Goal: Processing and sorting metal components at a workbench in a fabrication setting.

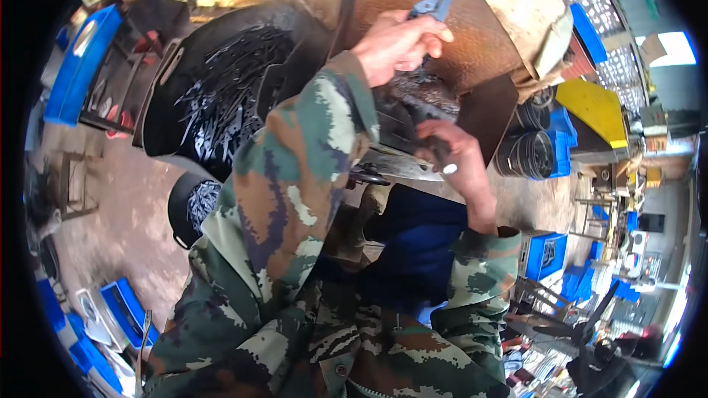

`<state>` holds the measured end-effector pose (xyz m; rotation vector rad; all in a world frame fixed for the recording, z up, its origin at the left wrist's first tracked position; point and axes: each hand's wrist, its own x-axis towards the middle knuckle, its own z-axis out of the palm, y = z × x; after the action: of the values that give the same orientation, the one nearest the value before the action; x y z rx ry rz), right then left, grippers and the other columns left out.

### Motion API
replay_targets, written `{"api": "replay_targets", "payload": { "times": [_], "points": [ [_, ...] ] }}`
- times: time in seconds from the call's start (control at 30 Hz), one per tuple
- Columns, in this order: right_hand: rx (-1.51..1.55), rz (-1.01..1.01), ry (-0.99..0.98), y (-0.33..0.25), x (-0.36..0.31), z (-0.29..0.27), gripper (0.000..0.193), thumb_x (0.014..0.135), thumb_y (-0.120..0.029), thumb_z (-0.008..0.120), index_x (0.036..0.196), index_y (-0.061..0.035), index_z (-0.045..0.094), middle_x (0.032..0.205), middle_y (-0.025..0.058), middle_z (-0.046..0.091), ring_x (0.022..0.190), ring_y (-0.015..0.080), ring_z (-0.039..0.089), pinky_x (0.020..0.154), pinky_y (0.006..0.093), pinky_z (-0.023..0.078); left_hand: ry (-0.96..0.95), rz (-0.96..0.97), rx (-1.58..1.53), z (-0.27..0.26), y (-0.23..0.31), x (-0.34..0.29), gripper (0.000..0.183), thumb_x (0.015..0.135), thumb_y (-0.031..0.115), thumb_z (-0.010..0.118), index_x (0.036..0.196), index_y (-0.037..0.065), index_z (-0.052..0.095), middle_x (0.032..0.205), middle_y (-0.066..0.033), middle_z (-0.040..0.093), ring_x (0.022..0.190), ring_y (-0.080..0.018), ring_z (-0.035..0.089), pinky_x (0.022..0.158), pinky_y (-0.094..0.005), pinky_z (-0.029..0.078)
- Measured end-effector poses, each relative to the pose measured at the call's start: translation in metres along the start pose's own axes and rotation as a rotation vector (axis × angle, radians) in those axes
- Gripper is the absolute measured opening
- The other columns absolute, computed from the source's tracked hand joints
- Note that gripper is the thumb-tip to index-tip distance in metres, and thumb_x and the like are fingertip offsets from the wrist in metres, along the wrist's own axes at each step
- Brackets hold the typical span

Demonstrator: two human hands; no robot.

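Observation:
My left hand point(404, 46) is closed around a blue-grey two-pronged metal tool point(434, 1) that looks like pliers. Its two prongs stick out past my fingers over a rusty brown metal plate point(413, 0). Lower and to the right, my right hand point(459, 161) wraps round a dark rod-like handle point(440, 153) with a bright round end; what it belongs to is hidden. Between the hands sits a dark work spot with a heap of dark grainy bits point(426, 94). A pale metal edge point(402, 165) runs just below it.
At left, a large black pan point(158, 114) holds many thin dark metal pieces; a smaller black bucket point(179, 210) with shiny pieces stands below. Black buckets point(527, 155), blue bins and a yellow panel point(590, 110) are at right. A black fan point(582, 332) stands lower right.

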<state>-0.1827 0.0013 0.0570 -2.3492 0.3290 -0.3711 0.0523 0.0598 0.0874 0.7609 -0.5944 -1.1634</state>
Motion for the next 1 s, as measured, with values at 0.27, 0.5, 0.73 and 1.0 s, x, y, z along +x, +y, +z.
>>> {"api": "replay_targets", "payload": {
  "times": [0.27, 0.5, 0.73, 1.0],
  "points": [
    [0.125, 0.178, -0.273, 0.005, -0.029, -0.007, 0.033, 0.073, 0.007, 0.064, 0.105, 0.001, 0.065, 0.11, 0.0121, 0.064, 0.089, 0.0281, 0.066, 0.076, 0.0331, 0.054, 0.031, 0.027, 0.561, -0.01, -0.032, 0.023, 0.027, 0.093, 0.025, 0.06, 0.101, 0.001, 0.07, 0.082, -0.0051, 0.07, 0.054, -0.0057, 0.047, 0.05, -0.0256, 0.038],
    [0.44, 0.53, 0.29, 0.014, 0.017, -0.027, 0.016, 0.093, -0.01, 0.06, 0.103, 0.0006, 0.066, 0.091, 0.0079, 0.068, 0.056, 0.0084, 0.056, 0.047, 0.022, 0.048, 0.037, 0.0, 1.616, -0.06, -0.052, 0.023, 0.024, 0.086, 0.028, 0.063, 0.098, 0.008, 0.071, 0.087, -0.0148, 0.07, 0.086, -0.0323, 0.067, 0.078, -0.0409, 0.05],
    [0.533, 0.635, 0.431, 0.037, 0.042, -0.028, 0.02, 0.095, -0.016, 0.059, 0.106, 0.0004, 0.063, 0.09, 0.0096, 0.068, 0.059, 0.0092, 0.055, 0.044, 0.0236, 0.047, -0.1, -0.02, 1.548, -0.082, -0.081, 0.035, 0.028, 0.088, 0.024, 0.063, 0.1, -0.001, 0.067, 0.083, -0.0234, 0.065, 0.084, -0.0392, 0.063, 0.076, -0.0432, 0.049],
    [0.703, 0.588, 0.574, 0.038, 0.057, -0.023, 0.025, 0.098, -0.015, 0.054, 0.116, 0.0022, 0.059, 0.097, 0.0087, 0.066, 0.055, 0.0065, 0.046, 0.047, 0.0275, 0.051, -0.035, -0.039, 1.261, -0.042, -0.063, 0.045, 0.022, 0.092, 0.019, 0.06, 0.099, 0.0, 0.069, 0.08, -0.0083, 0.071, 0.08, -0.0204, 0.067, 0.075, -0.0342, 0.049]
  ]
}}
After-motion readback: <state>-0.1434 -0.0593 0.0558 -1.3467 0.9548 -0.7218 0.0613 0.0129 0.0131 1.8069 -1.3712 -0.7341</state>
